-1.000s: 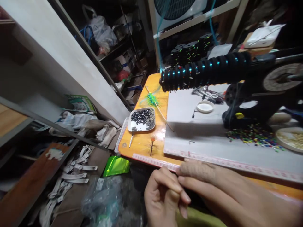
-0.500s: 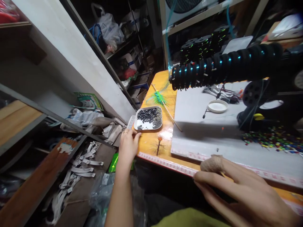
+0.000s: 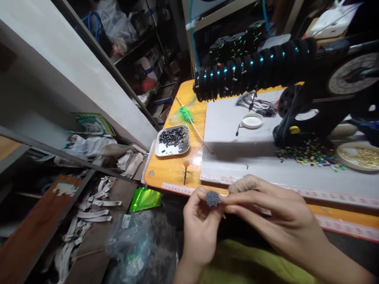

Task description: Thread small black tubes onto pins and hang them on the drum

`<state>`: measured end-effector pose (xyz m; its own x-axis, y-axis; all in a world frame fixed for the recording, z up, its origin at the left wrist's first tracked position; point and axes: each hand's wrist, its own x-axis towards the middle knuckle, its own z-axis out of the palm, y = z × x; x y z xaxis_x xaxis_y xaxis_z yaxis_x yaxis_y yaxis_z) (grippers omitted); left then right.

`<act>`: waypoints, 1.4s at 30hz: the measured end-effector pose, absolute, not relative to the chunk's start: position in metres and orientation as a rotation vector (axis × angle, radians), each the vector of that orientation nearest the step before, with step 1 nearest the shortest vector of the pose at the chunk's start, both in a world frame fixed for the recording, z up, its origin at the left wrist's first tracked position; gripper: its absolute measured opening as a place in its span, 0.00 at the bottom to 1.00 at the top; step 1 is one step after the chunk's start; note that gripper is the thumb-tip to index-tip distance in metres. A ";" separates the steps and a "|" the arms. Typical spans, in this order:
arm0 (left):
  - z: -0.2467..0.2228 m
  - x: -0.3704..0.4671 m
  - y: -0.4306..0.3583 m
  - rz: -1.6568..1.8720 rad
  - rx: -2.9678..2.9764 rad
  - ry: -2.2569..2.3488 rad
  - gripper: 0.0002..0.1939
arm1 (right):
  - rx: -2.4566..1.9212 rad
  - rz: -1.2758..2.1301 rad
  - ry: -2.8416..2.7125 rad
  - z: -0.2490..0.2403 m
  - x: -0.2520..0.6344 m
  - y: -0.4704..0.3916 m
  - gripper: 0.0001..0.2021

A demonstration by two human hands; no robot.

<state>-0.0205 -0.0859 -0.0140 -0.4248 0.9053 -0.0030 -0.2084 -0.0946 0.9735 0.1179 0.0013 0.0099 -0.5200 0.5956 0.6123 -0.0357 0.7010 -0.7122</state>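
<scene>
My left hand (image 3: 199,228) is closed around a tight bundle of small grey pieces (image 3: 212,198), with their rounded ends facing up. The fingertips of my right hand (image 3: 266,207) are pinched together against the right side of this bundle; anything between them is too small to make out. A tan wrap covers one finger of my right hand. Both hands are held at the table's front edge, above my lap. Beyond them, a white tray (image 3: 160,149) holds black tube-like pieces and smaller grey ones.
A black machine arm ringed with bands (image 3: 254,69) overhangs the grey board (image 3: 225,165). On the board lie a small white dish (image 3: 252,121), colourful beads (image 3: 310,154) and a dish of gold-coloured pieces (image 3: 361,157). A stick with green bristles (image 3: 186,114) lies behind the tray.
My left hand has come away from the tray's near edge to meet my right hand. The grey bundle now shows in its grip. The view has shifted somewhat to the right.
</scene>
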 end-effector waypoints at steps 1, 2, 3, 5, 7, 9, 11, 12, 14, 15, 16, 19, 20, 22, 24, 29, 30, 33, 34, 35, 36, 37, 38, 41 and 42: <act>-0.014 -0.016 -0.085 1.689 0.820 1.295 0.11 | -0.443 0.848 -1.968 0.009 0.119 0.000 0.08; -0.014 -0.013 -0.085 1.719 0.813 1.285 0.11 | -0.459 0.843 -1.960 0.007 0.121 -0.001 0.08; -0.014 -0.010 -0.084 1.747 0.811 1.281 0.11 | -0.477 0.835 -1.952 0.006 0.122 -0.002 0.08; -0.013 -0.006 -0.083 1.787 0.840 1.289 0.11 | -0.505 0.823 -1.937 0.006 0.124 -0.004 0.08; -0.015 -0.004 -0.082 1.827 0.929 1.331 0.11 | -0.521 0.814 -1.920 0.006 0.125 -0.006 0.08; -0.019 -0.005 -0.083 1.857 1.063 1.407 0.11 | -0.538 0.801 -1.910 0.007 0.125 -0.008 0.07; -0.024 -0.005 -0.085 1.866 1.179 1.480 0.10 | -0.559 0.785 -1.908 0.008 0.124 -0.010 0.07; -0.026 -0.006 -0.086 1.862 1.210 1.499 0.09 | -0.564 0.781 -1.911 0.008 0.124 -0.010 0.07; -0.027 -0.004 -0.088 1.839 1.186 1.478 0.07 | -0.576 0.787 -1.917 0.009 0.123 -0.011 0.07; -0.027 -0.003 -0.089 1.814 1.126 1.432 0.06 | -0.582 0.797 -1.919 0.009 0.123 -0.011 0.07; -0.026 -0.001 -0.089 1.793 1.042 1.363 0.04 | -0.584 0.806 -1.921 0.008 0.123 -0.011 0.07; -0.023 0.005 -0.088 1.801 0.788 1.129 0.05 | -0.563 0.798 -1.930 0.007 0.125 -0.009 0.08; -0.022 0.006 -0.088 1.830 0.748 1.085 0.06 | -0.546 0.783 -1.938 0.006 0.127 -0.009 0.08; -0.022 0.006 -0.088 1.899 0.757 1.086 0.07 | -0.523 0.743 -1.961 0.004 0.130 -0.007 0.08; -0.022 0.004 -0.090 1.952 0.845 1.159 0.06 | -0.514 0.708 -2.006 0.003 0.134 -0.005 0.08; -0.022 0.001 -0.095 2.040 1.075 1.302 0.04 | -0.476 0.590 -2.135 0.002 0.139 -0.004 0.07; -0.021 0.001 -0.096 2.048 1.094 1.306 0.04 | -0.470 0.574 -2.148 0.003 0.139 -0.005 0.06; -0.021 0.001 -0.096 2.050 1.121 1.301 0.05 | -0.470 0.556 -2.159 0.004 0.138 -0.006 0.06; -0.021 0.001 -0.095 2.047 1.126 1.299 0.05 | -0.471 0.553 -2.160 0.005 0.137 -0.006 0.06; -0.021 0.001 -0.095 2.044 1.126 1.298 0.05 | -0.470 0.551 -2.161 0.005 0.137 -0.006 0.07; -0.021 0.001 -0.095 2.040 1.125 1.297 0.05 | -0.470 0.551 -2.162 0.006 0.136 -0.006 0.07; -0.022 0.001 -0.095 2.038 1.123 1.296 0.05 | -0.469 0.556 -2.165 0.007 0.136 -0.007 0.07; -0.022 0.001 -0.095 2.037 1.117 1.299 0.05 | -0.467 0.563 -2.166 0.008 0.136 -0.007 0.07; -0.023 0.000 -0.095 2.030 1.106 1.313 0.04 | -0.474 0.585 -2.151 0.009 0.136 -0.007 0.07; -0.024 0.001 -0.095 2.028 1.102 1.319 0.04 | -0.478 0.596 -2.142 0.010 0.137 -0.007 0.07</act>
<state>0.0005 -0.0946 -0.0236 -0.5611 0.7426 0.3657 0.0333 -0.4212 0.9064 0.1367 -0.0073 0.0100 -0.5739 0.5260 0.6276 0.1261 0.8141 -0.5669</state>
